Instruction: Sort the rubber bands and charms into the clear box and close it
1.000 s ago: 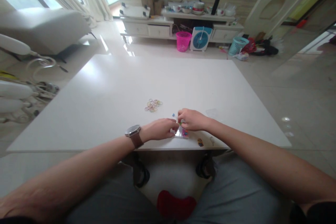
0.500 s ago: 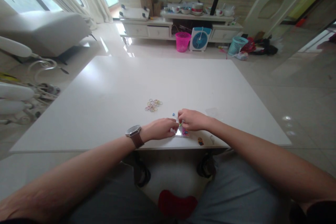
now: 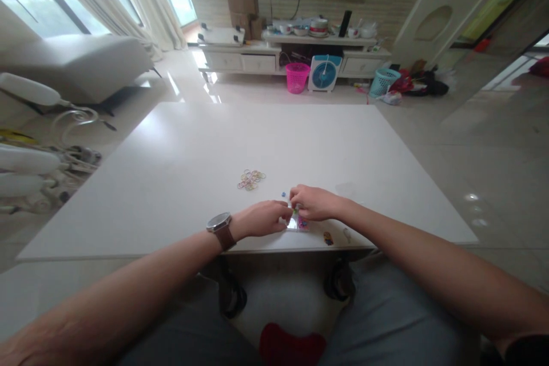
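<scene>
My left hand, with a watch on its wrist, rests at the left side of a small clear compartment box, its fingers bent inward. My right hand reaches over the box from the right with fingers pinched. A tiny green piece shows between the two sets of fingertips, at the right hand's pinch; its kind is too small to make out. Pink and purple bits fill the right part of the box. Just beyond the hands lies a small blue piece. What the left fingertips hold is hidden.
Thin coloured rings lie in a loose pile on the white table. To the right are a yellow-and-black figure piece, a small metallic clasp-like item and a clear flat sheet or lid. The table's front edge runs close below.
The whole view has tilted up slightly, so everything sits lower in the picture. Both hands stay at the box, with only small finger movement around the green piece.
</scene>
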A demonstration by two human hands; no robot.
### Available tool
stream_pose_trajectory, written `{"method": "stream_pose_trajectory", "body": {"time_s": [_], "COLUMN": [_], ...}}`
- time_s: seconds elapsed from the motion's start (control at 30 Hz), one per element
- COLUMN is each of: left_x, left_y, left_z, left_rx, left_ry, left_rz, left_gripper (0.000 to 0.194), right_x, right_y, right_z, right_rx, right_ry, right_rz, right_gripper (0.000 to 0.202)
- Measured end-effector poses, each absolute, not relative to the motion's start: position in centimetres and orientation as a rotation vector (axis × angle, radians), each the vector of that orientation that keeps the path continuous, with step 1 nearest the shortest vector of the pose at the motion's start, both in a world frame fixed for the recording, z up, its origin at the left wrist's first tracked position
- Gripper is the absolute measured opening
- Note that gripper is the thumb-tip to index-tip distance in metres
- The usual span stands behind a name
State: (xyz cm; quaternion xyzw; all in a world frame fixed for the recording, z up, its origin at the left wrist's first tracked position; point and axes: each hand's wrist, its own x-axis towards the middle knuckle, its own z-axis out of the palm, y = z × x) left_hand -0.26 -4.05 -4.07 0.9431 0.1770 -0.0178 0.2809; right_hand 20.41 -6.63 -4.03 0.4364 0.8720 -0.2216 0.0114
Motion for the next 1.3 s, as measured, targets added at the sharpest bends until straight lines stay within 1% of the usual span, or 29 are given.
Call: {"method": "stream_pose_trajectory", "body": {"time_s": [0.33, 0.43, 0.6, 1.07, 1.2, 1.3], "left_x": [-0.3, -0.3, -0.4, -0.2, -0.3, -0.3], "left_y": [-4.1, -4.0, -4.0, -4.1, -4.1, -4.1], "left_z": [-4.1, -4.2, -4.2, -4.0, -3.9, -3.9], "left_rx": [2.528, 2.533, 2.51, 2.523, 2.522, 2.522], "left_ry": [0.456, 0.457, 0.463, 0.465, 0.466, 0.462], "left_rz": [-0.04, -0.033, -0.039, -0.059, -0.074, -0.081], "left_gripper": [0.011, 0.011, 0.014, 0.011, 0.012, 0.012], "right_x": [20.5, 20.5, 20.5, 20.3, 20.5, 21.2], "right_y": [-6.6, -6.5, -6.5, -6.7, -6.4, -5.8], "right_z": [-4.3, -4.4, -4.3, -3.7, -3.3, -3.1], "right_rx": [1.388, 1.407, 1.328, 1.394, 1.514, 1.74], "right_ry": [2.706, 2.72, 2.739, 2.675, 2.679, 2.643], "right_rz": [-0.693, -0.685, -0.765, -0.717, -0.641, -0.574], "right_gripper": [0.018, 0.02, 0.02, 0.022, 0.018, 0.019]}}
